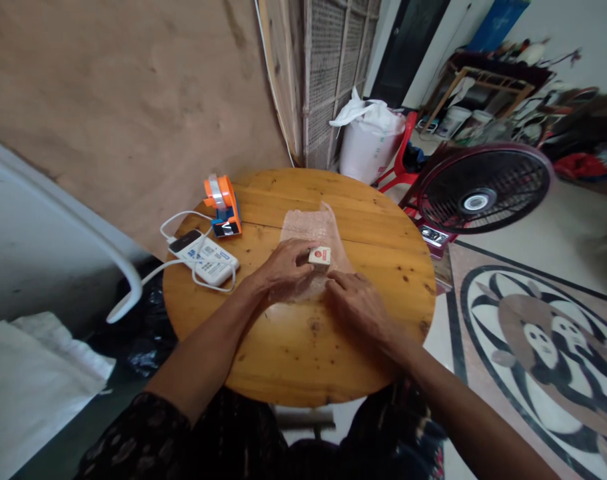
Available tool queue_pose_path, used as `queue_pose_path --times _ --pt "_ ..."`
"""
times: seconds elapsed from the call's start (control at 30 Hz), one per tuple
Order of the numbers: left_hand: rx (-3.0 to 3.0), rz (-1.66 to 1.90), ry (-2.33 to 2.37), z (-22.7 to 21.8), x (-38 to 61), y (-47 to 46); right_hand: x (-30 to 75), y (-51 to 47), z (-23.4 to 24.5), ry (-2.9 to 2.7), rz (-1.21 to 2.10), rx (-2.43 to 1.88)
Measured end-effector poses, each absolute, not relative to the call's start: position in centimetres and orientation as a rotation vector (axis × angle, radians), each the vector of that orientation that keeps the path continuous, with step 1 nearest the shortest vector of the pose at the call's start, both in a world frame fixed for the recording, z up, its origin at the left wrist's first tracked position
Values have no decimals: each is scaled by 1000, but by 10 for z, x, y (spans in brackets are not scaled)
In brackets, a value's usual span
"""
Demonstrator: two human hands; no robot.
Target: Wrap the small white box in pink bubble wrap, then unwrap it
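A sheet of clear bubble wrap lies on the round wooden table. A small white box with a red mark rests on the sheet's near part. My left hand pinches that box, fingers curled around its left side. My right hand lies just right of it, fingers closed on the bubble wrap's near edge.
An orange tape dispenser and a white power bank with a phone and white cable sit at the table's left. A dark red floor fan stands right of the table. A white sack leans behind it.
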State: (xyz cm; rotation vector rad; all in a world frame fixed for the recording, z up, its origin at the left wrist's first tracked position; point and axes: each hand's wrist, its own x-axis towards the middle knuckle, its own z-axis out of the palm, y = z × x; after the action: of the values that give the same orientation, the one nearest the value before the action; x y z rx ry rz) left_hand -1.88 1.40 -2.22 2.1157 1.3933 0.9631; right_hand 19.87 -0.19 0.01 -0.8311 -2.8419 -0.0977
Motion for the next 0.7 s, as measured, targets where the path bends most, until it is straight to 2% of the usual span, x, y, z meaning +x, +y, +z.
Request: queue_pose_path --times 0.2,0.47,0.7 --pt "2073 946 1313 -11 -21 8 197 9 13 -2698 69 -856" --pt "2070 924 1166 -7 -32 7 192 39 27 -2591 489 -1007" --pt "1982 987 1264 -6 -31 7 189 48 28 -2567 545 -1062"
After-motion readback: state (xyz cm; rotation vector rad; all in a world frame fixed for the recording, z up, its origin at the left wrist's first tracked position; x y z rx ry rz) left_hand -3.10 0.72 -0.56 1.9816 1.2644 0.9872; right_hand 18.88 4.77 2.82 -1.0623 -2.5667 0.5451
